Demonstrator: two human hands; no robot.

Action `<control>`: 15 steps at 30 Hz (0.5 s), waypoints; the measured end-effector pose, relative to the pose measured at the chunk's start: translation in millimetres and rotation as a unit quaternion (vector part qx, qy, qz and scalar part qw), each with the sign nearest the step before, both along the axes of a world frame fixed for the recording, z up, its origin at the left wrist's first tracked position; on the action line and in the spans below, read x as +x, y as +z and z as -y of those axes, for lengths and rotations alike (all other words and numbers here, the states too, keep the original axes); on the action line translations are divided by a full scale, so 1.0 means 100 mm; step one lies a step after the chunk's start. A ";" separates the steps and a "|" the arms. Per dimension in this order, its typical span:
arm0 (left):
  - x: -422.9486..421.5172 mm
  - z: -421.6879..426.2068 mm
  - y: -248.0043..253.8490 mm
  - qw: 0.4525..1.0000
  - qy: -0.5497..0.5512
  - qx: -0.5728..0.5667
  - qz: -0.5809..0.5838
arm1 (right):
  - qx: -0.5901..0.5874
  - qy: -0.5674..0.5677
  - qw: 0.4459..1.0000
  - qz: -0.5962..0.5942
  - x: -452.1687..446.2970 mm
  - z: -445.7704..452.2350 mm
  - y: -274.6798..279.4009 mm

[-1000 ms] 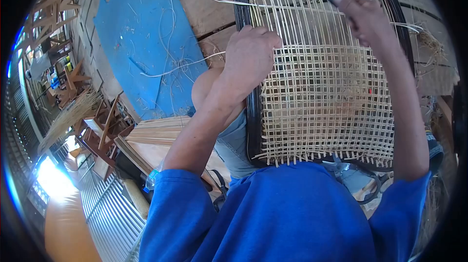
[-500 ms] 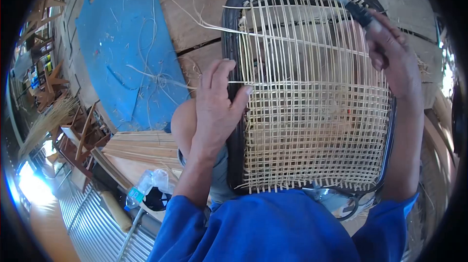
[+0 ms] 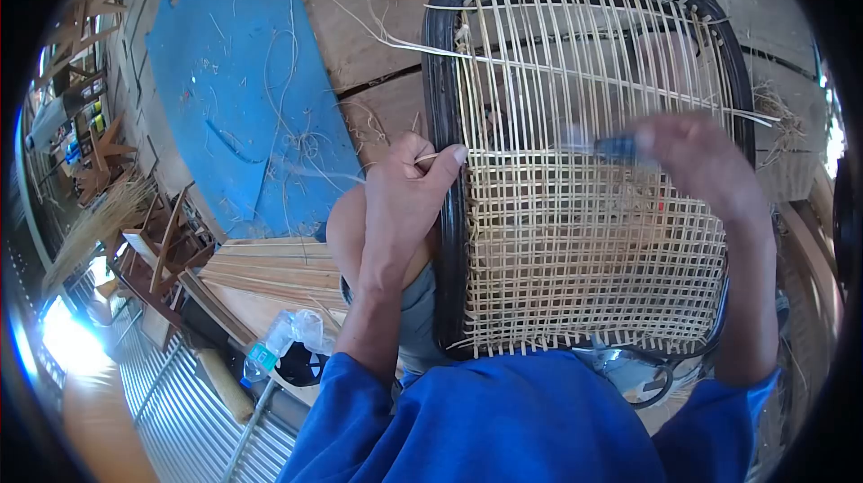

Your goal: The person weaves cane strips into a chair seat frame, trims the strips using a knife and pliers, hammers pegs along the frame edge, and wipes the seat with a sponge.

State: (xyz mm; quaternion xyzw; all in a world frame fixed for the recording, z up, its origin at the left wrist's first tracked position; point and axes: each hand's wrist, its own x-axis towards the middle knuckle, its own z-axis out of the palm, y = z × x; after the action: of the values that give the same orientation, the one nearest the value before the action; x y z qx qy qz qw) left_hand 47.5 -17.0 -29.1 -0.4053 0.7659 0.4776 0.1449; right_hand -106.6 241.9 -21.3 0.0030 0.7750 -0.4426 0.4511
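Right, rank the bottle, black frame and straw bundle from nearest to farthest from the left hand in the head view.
1. Black frame: its left side lies under the left hand, at the thumb.
2. Bottle: below and left of the hand.
3. Straw bundle: near the picture's left edge.

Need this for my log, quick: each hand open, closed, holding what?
Left hand: closed, pinching a thin, pale cane strand.
Right hand: closed around a blurred, dark-handled tool.

Plank floor (image 3: 360,60) with a blue sheet (image 3: 234,60) and loose fibres (image 3: 778,105) on it
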 end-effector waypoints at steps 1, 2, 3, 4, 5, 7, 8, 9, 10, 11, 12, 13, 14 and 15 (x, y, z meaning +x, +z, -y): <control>0.00 -0.03 0.01 1.000 0.016 0.008 -0.006 | -0.027 0.094 0.994 0.042 0.03 -0.03 -0.03; -0.03 -0.07 0.04 0.999 0.033 0.017 -0.014 | 0.014 0.061 0.996 0.057 -0.01 -0.08 0.01; -0.03 -0.10 0.05 0.998 0.050 0.027 -0.019 | 0.005 -0.010 0.999 0.034 0.00 -0.06 0.07; 0.00 -0.12 0.01 0.998 0.053 0.012 -0.028 | -0.007 -0.079 0.997 0.007 -0.02 -0.03 0.10; 0.03 -0.12 -0.08 0.998 0.054 -0.006 -0.038 | -0.023 -0.148 0.988 -0.021 -0.04 0.01 0.11; 0.13 -0.12 -0.17 0.996 0.059 -0.022 -0.068 | -0.078 -0.197 0.977 -0.003 -0.02 0.10 0.07; 0.16 -0.12 -0.21 0.993 0.063 -0.019 -0.093 | -0.091 -0.202 0.975 -0.002 0.00 0.14 0.03; 0.17 -0.13 -0.22 0.991 0.066 -0.013 -0.118 | -0.101 -0.209 0.973 0.000 0.01 0.17 0.00; 0.17 -0.13 -0.23 0.991 0.069 -0.013 -0.116 | -0.109 -0.198 0.974 0.011 0.00 0.18 -0.01; 0.17 -0.13 -0.23 0.990 0.070 -0.014 -0.121 | -0.118 -0.233 0.965 0.011 0.00 0.20 -0.03; 0.18 -0.13 -0.24 0.989 0.072 -0.015 -0.126 | -0.125 -0.267 0.955 0.010 0.00 0.22 -0.06; 0.18 -0.14 -0.25 0.988 0.073 -0.015 -0.134 | -0.134 -0.301 0.944 0.007 -0.01 0.27 -0.04; 0.18 -0.15 -0.26 0.987 0.075 -0.011 -0.140 | -0.131 -0.337 0.932 -0.008 0.02 0.36 0.01; 0.19 -0.15 -0.26 0.986 0.075 -0.008 -0.146 | -0.090 -0.266 0.960 -0.002 0.07 0.40 0.03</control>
State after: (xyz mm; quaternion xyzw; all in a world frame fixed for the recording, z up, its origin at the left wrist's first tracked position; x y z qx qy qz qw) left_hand 66.3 -2.1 -54.7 -0.3891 0.7501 0.5346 -0.0079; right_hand -99.9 202.3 -18.1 0.1680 0.7039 -0.6147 0.3137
